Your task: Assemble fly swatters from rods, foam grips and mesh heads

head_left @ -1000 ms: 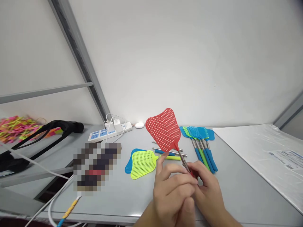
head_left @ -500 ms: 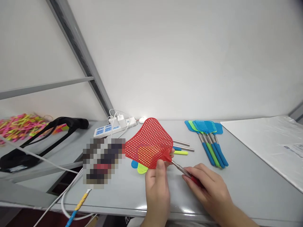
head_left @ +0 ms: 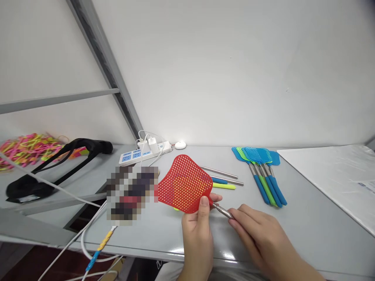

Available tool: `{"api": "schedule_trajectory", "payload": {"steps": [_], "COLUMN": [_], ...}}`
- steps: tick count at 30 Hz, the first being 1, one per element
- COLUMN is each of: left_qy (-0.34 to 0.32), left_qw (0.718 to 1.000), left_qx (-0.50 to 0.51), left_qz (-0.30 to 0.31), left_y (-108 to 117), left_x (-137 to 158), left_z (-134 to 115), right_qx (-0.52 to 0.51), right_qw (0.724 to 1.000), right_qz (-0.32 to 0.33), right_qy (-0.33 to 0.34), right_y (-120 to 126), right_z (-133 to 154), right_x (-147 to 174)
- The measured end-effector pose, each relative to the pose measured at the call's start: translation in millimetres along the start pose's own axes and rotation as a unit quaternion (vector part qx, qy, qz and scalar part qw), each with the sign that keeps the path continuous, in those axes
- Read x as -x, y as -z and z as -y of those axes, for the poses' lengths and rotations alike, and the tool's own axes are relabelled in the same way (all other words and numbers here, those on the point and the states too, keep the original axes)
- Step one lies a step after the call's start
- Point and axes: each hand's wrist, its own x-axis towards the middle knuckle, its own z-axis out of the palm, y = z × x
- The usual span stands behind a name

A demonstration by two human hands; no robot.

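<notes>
A red fly swatter (head_left: 186, 183) with a perforated head is held over the front of the table, its head tilted to the upper left. My left hand (head_left: 197, 230) pinches the base of the head, thumb on top. Around the metal shaft and grip end closes my right hand (head_left: 260, 234), which hides most of the handle. Behind the red head lie more swatter parts, among them a yellow-green handle (head_left: 227, 186), a blue handle (head_left: 219, 180) and a metal rod (head_left: 221, 171); their heads are mostly covered.
Several blue and green fly swatters (head_left: 263, 171) lie bunched at the right, beside a white plastic sheet (head_left: 328, 175). A power strip (head_left: 143, 154) with chargers sits at the back left. Further left are a black strap (head_left: 84, 148), colourful cords (head_left: 32, 150) and a pixelated object (head_left: 131, 195).
The swatter head has dropped slightly and covers more of the parts behind it. My right hand has closed further over the red handle. The whole view has shifted a little.
</notes>
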Motion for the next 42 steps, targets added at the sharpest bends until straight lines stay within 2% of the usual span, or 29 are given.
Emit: {"api": "schedule_trajectory", "payload": {"steps": [2,3,4,6,8,10,15,19,22,31,33,34,36,39,41,42], "left_qy": [0.011,0.016,0.021,0.023,0.018,0.018,0.035,0.03,0.021,0.022,0.035,0.042,0.046,0.032,0.016,0.01], "left_qw": [1.0,1.0,0.999,0.998,0.996,0.992,0.984,0.978,0.975,0.975,0.98,0.981,0.981,0.977,0.979,0.979], "left_qx": [0.009,0.017,0.027,0.053,0.086,0.117,0.171,0.207,0.221,0.218,0.195,0.186,0.182,0.189,0.185,0.181], "left_qz": [0.004,0.008,0.015,0.028,0.033,0.037,0.04,0.023,0.018,0.023,0.004,-0.014,-0.055,-0.09,-0.09,-0.089], "left_y": [-1,-1,-1,-2,-3,-6,-7,-1,4,10,11,12,14,15,15,15], "left_x": [2,3,4,6,7,7,10,10,8,11,10,8,5,-1,-5,-7], "left_z": [-3,-5,-6,-8,-11,-14,-21,-23,-20,-19,-17,-15,-12,-8,-7,-6], "right_qx": [-0.123,-0.189,-0.257,-0.388,-0.502,-0.59,-0.703,-0.742,-0.752,-0.748,-0.735,-0.719,-0.667,-0.524,-0.38,-0.302], "right_qw": [0.986,0.964,0.929,0.833,0.732,0.661,0.552,0.485,0.467,0.463,0.483,0.509,0.586,0.749,0.86,0.903], "right_qz": [0.078,0.121,0.163,0.228,0.261,0.257,0.252,0.282,0.29,0.302,0.287,0.275,0.251,0.223,0.186,0.163], "right_qy": [-0.087,-0.146,-0.209,-0.321,-0.38,-0.387,-0.37,-0.367,-0.364,-0.367,-0.38,-0.385,-0.386,-0.338,-0.286,-0.257], "right_y": [10,14,17,21,20,17,10,5,0,-3,-6,-8,-10,-9,-7,-7], "right_z": [7,10,12,14,13,12,13,14,14,21,23,23,21,11,0,-6], "right_x": [-6,-9,-12,-16,-18,-18,-23,-32,-37,-35,-35,-34,-32,-25,-19,-16]}}
